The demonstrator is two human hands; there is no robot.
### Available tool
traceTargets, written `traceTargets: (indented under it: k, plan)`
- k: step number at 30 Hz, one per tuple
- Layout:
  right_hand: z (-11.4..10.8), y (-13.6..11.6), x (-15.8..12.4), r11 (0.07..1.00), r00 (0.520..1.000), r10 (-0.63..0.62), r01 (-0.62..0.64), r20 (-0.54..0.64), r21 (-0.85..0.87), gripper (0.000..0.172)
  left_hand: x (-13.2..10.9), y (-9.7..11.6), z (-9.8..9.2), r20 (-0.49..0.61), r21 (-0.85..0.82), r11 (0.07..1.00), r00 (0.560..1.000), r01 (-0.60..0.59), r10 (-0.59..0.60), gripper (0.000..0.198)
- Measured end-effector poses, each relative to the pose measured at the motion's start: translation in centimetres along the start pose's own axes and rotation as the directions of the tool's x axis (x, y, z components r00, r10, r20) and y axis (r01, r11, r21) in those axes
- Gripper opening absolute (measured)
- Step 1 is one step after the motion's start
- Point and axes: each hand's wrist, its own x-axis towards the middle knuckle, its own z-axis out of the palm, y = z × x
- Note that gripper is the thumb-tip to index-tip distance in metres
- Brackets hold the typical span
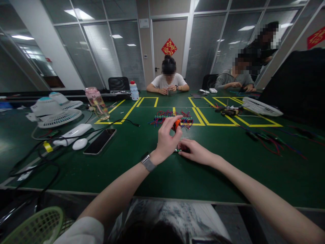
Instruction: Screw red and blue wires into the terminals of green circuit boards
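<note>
From my end, I have the left hand [167, 137] closed around an orange-handled screwdriver [177, 125], above a small circuit board [177, 150] set inward from the table's near edge, about midway along it. The right hand [196, 152] is curled with its fingertips at the board; I can't tell whether they pinch or merely steady it. I'd expect the board to be light, stiff and fragile, best taken by its rims, and the screwdriver firm, best held by its handle.
</note>
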Motion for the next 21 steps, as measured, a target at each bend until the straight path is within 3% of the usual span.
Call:
traceTargets:
  k: [11, 17, 21]
  plan:
    - [0.18, 0.27, -0.05, 1.000, 1.000, -0.001, 0.001, -0.005, 0.003, 0.006, 0.20, 0.67, -0.18, -0.008, 0.065, 0.998, 1.000, -0.004, 0.004, 0.019]
    - [0.05, 0.05, 0.03, 1.000, 1.000, 0.005, -0.005, -0.004, -0.017, 0.007, 0.42, 0.63, -0.34, 0.000, -0.004, 1.000, 1.000, 0.000, 0.000, 0.025]
    - [-0.06, -0.16, 0.04, 1.000, 1.000, 0.015, -0.015, 0.000, -0.010, 0.006, 0.48, 0.48, -0.32, -0.027, 0.015, 1.000, 1.000, 0.015, -0.014, 0.017]
